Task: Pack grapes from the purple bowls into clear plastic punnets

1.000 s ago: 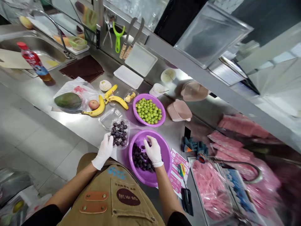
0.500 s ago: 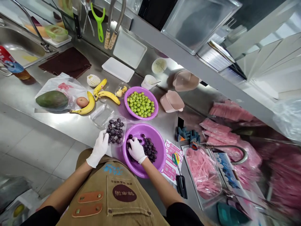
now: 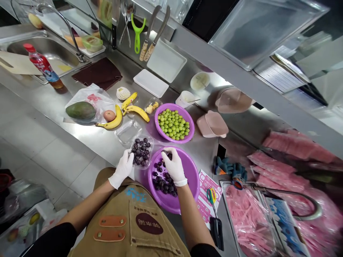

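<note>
My gloved left hand grips the near left edge of a clear plastic box that holds dark purple grapes. Over the purple basin just right of it, my gloved right hand is closed with curled fingers around dark grapes, one showing at the fingertips. More loose dark grapes lie in the basin below that hand. Behind stands a second purple bowl full of green grapes. An empty clear container sits beyond the box.
Left along the steel counter lie bananas, a mango and a bottle. A pink container stands behind the basin. At right are scissors, a printed sheet, gloves and a tray of pink wrappings.
My right hand has risen from among the dark grapes towards the basin's far side, now with grapes in its fingers. My left hand keeps holding the box. The view has shifted left.
</note>
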Available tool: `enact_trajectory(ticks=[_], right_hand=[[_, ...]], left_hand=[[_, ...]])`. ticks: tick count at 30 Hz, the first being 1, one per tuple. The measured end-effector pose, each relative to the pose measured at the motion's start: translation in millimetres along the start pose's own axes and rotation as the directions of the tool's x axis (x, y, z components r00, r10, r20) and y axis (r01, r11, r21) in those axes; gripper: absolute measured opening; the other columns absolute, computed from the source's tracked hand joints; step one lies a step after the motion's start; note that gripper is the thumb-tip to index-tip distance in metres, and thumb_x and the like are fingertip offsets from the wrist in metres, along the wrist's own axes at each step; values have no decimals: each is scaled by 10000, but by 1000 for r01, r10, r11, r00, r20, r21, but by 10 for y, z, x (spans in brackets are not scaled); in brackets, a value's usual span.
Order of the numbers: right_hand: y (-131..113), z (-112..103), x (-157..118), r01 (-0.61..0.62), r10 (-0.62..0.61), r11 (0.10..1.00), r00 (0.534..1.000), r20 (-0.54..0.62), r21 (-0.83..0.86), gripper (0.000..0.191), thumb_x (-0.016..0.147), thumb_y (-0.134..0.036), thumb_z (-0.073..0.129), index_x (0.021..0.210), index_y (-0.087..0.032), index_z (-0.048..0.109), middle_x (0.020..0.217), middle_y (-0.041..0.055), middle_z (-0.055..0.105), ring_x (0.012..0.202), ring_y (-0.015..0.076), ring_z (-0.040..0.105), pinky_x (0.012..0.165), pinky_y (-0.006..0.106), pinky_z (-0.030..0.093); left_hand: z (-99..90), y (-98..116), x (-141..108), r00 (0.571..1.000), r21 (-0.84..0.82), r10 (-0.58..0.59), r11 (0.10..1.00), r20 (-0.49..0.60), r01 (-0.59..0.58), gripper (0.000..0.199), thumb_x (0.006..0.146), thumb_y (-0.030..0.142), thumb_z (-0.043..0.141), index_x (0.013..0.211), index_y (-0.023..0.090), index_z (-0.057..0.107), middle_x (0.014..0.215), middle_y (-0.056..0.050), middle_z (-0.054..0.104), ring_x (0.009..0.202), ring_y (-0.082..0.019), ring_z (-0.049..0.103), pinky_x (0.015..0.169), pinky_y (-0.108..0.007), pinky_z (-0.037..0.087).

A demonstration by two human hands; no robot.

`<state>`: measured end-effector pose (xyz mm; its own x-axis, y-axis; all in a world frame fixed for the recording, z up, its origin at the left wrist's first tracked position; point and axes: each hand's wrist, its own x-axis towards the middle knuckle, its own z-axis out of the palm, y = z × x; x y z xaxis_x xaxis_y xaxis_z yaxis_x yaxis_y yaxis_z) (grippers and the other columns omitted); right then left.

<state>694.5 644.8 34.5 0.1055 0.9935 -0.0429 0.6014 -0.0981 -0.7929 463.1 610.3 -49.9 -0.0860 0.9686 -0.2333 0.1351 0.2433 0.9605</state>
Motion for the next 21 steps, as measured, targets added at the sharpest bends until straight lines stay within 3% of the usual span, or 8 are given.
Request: enact_trajectory(ticks=[4,8,13,16,18,21], right_hand=[[-480,380,162,117,-120,992,989,89,47,223,892,-385,619,1045,-224,641,1071,64,737,1022,240,670,993,415,509],[-551,593,294,140,-145,989,978,148,43,230,872,-372,619,1042,-222,654,1066,71,735,1019,245,672,1001,430,505],[-524,459,336,88,-105,989,984,146,120,205,877,-427,626,892,-224,645,925,31,702,900,218,631,901,366,493],[-490,317,263,36,-51,993,988,144,108,376,924,-522,582,692,-232,524,688,-27,550,706,170,516,724,314,430],[-399,222,167,-45,27,991,989,145,123,477,953,-591,530,641,-238,456,603,-49,443,612,146,423,629,304,364],[-125,85,-41,-228,209,952,972,111,203,520,921,-670,553,641,-246,439,565,-61,411,538,130,354,543,297,301]], left_hand=[[26,-19,15,1000,16,30,999,8,-30,335,1050,430,378,1209,200,563,1121,-111,718,980,-228,687,930,-406,543],[19,-23,23,999,4,24,1000,-22,-24,327,1055,432,401,1210,207,580,1069,-92,728,930,-219,699,901,-395,557],[4,-62,61,997,-14,27,1000,-67,-28,314,1050,435,441,1195,206,600,1042,-82,730,862,-202,691,880,-386,564],[-13,-69,62,998,-24,36,999,-60,-37,313,1053,437,442,1198,209,600,1053,-80,723,875,-194,685,882,-368,563],[-33,-61,39,998,-26,39,999,-45,-40,316,1058,440,428,1191,211,601,1073,-79,716,898,-188,680,891,-357,562],[-76,-54,-26,999,-29,28,999,-36,-29,342,1065,459,399,1192,215,602,1073,-72,707,898,-178,672,888,-341,564]])
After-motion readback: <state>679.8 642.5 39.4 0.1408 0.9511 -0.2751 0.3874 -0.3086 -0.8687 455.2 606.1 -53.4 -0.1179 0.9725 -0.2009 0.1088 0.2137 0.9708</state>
